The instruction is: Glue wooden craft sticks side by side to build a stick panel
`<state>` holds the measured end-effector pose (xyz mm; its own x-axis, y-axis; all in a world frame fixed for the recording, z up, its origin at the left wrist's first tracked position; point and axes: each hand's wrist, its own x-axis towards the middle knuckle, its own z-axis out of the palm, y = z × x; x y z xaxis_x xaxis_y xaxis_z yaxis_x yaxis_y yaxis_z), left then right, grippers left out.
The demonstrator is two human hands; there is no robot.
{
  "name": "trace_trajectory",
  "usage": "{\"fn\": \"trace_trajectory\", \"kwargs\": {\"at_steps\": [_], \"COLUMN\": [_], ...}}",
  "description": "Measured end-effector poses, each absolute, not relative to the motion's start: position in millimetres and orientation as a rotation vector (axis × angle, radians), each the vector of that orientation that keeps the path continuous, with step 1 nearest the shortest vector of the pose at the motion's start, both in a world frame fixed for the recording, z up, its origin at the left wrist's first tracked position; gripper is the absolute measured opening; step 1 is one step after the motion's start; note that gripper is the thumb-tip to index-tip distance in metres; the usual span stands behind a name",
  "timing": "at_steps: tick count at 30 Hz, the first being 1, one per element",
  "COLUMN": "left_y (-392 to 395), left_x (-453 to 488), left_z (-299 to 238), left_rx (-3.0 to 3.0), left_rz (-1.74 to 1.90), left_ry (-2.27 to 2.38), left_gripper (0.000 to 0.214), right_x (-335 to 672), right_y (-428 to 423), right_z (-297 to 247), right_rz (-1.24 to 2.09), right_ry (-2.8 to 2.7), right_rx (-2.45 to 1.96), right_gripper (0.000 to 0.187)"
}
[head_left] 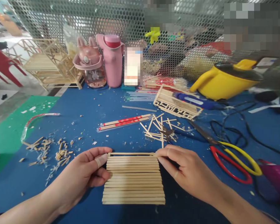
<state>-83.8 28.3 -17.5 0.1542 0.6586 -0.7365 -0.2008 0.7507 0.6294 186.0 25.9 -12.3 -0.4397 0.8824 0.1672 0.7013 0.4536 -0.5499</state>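
A narrow, pale band (97, 162) wraps one digit of the left hand (87, 165). The right hand (185, 163) wears two similar light-coloured rings of wrapping (168, 151), on separate digits. Both forearms (45, 197) are bare.

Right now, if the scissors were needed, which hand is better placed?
Right, I'd say. The scissors lie on the right hand's side, handles toward the person; the left hand would have to cross the panel. Both are at the panel's far corners, so the right must let go first.
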Motion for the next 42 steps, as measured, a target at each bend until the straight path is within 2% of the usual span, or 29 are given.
{"fn": "trace_trajectory", "kwargs": {"at_steps": [3, 6, 10, 12, 15, 19, 30, 33, 36, 38, 42], "left_y": [27, 26, 26, 25, 23, 23, 34, 41, 48, 51, 54], "left_x": [-84, -88, -88, -75, -42, -6, -6, -12, -17, -19, -19], "left_z": [-17, -11, 9, 21, 32, 31, 15, 16, 20, 23, 24], "left_rx": [0.490, 0.819, 1.648, 2.051, 2.455, 2.445, 2.329, 2.254, 2.178, 2.157, 2.115], "left_rz": [0.618, 0.615, 0.991, 1.041, 0.724, 0.331, 0.524, 0.646, 0.728, 0.739, 0.753], "left_ry": [1.288, 1.397, 1.738, 1.645, 1.193, 1.150, 1.081, 1.096, 1.104, 1.096, 1.080], "left_gripper": [0.026, 0.035, 0.045, 0.042, 0.031, 0.028, 0.024, 0.023, 0.022, 0.023, 0.030], "right_x": [188, 190, 190, 187, 183, 181, 190, 207, 219, 222, 220], "right_y": [26, 25, 20, 15, 10, 6, 5, 10, 16, 20, 23], "right_z": [-12, -6, 4, 4, -1, -8, -1, 10, 11, 5, -6], "right_rz": [0.531, 0.412, 0.234, 0.189, 0.096, -0.050, -0.103, -0.089, 0.048, 0.126, 0.165], "right_ry": [-2.264, -2.219, -2.220, -2.253, -2.264, -2.258, -2.216, -2.128, -2.152, -2.206, -2.179], "right_rx": [-1.305, -1.262, -1.154, -1.099, -1.071, -1.063, -1.085, -1.466, -1.986, -2.078, -2.072], "right_gripper": [0.015, 0.015, 0.012, 0.011, 0.011, 0.012, 0.015, 0.029, 0.027, 0.032, 0.018]}}
